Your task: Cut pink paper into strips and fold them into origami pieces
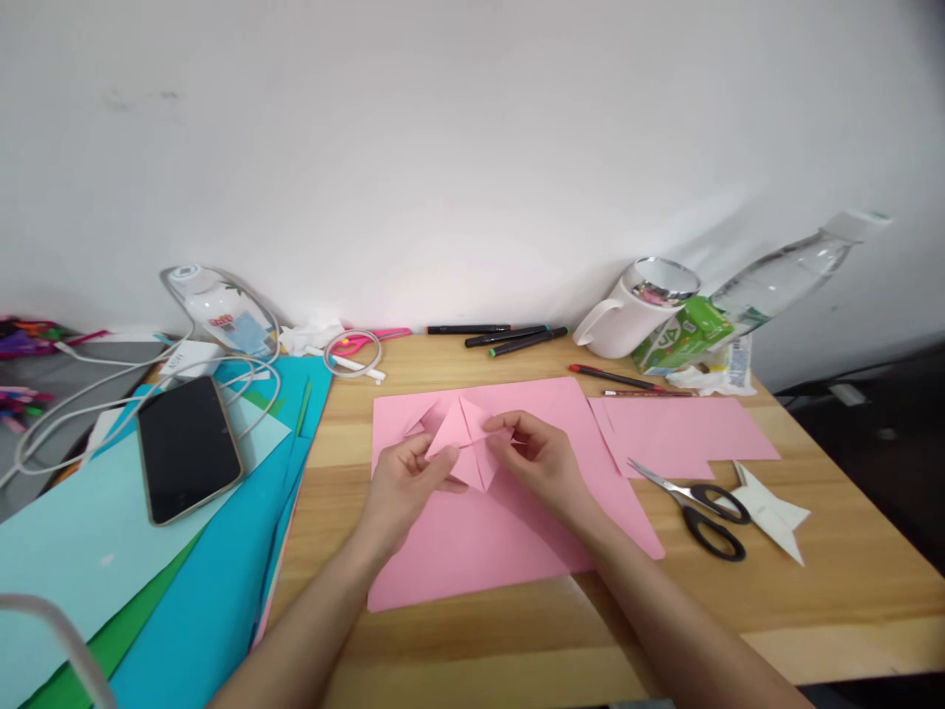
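Note:
Between my hands is a folded pink paper, diamond-like in outline with a crease down its middle. My left hand pinches its left side, thumb on top. On the right edge, my right hand grips it between thumb and fingers. Both hands are over a large pink sheet lying flat on the wooden table. A small folded pink flap shows just behind my left hand; whether it belongs to the held piece I cannot tell.
Black-handled scissors and a white folded paper star lie at the right, near pink paper strips. Markers, a white mug and a bottle line the back. Leftward, a phone rests on coloured sheets.

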The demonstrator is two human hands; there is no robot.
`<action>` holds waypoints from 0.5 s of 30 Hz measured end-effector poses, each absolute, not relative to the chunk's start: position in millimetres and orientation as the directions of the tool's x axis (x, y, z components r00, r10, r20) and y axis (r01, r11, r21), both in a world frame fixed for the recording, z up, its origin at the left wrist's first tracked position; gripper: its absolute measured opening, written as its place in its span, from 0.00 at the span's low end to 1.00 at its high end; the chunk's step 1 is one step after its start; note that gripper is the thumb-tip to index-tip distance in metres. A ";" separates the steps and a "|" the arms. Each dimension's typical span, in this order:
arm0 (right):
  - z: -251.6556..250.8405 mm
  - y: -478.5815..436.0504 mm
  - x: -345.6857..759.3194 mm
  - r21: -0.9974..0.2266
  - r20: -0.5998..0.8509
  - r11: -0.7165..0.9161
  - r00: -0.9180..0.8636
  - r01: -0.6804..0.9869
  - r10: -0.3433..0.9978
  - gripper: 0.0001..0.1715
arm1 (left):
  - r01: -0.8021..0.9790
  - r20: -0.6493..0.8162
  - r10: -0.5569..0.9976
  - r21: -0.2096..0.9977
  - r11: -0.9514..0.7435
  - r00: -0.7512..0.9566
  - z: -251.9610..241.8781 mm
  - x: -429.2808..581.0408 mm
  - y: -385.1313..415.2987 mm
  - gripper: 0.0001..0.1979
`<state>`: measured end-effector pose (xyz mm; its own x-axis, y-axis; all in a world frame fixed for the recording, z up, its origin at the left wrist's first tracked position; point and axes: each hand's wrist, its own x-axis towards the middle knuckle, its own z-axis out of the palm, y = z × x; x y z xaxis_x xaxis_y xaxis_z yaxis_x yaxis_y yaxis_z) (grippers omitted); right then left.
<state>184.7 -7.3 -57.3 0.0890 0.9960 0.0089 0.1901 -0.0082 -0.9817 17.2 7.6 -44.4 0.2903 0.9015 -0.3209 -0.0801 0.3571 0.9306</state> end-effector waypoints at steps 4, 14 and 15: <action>-57.3 -7.3 183.1 -0.987 0.041 0.020 0.125 0.159 0.991 0.13 | -0.113 -0.364 0.869 0.900 0.421 0.335 -44.1 15.9 7.5 0.14; -55.1 -8.4 181.1 -0.989 -0.008 -0.019 0.076 0.148 0.997 0.15 | 0.000 -0.272 0.897 0.957 0.290 0.348 -50.2 11.9 8.9 0.14; -55.8 -8.8 180.7 -0.987 0.002 -0.009 0.067 0.162 0.998 0.14 | 0.027 -0.279 0.903 0.958 0.286 0.326 -51.8 11.7 9.2 0.17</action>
